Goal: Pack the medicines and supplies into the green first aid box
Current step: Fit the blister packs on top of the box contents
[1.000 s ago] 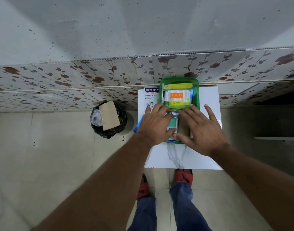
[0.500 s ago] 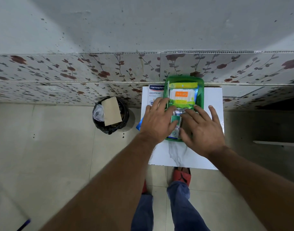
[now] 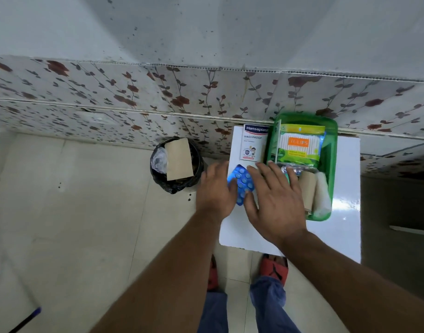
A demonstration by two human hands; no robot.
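The green first aid box (image 3: 332,150) sits open at the back of a small white table (image 3: 345,227). Inside lie a pack of cotton buds (image 3: 298,146), a brown roll (image 3: 307,191) and white gauze (image 3: 322,195). A blue blister strip of pills (image 3: 242,182) lies at the table's left edge, beside the box. My left hand (image 3: 215,191) touches the strip's left side and my right hand (image 3: 273,200) touches its right side, fingers spread. Neither hand visibly grips it. A white plaster box (image 3: 253,145) lies behind the strip.
A black bin (image 3: 176,164) with a cardboard piece in it stands on the tiled floor left of the table. A floral-patterned wall runs right behind the table. My feet in red sandals (image 3: 273,267) stand under the near edge.
Both hands have moved left, out of the green box, onto the blue blister strip. The brown roll and gauze in the box are now uncovered. The view has shifted left.
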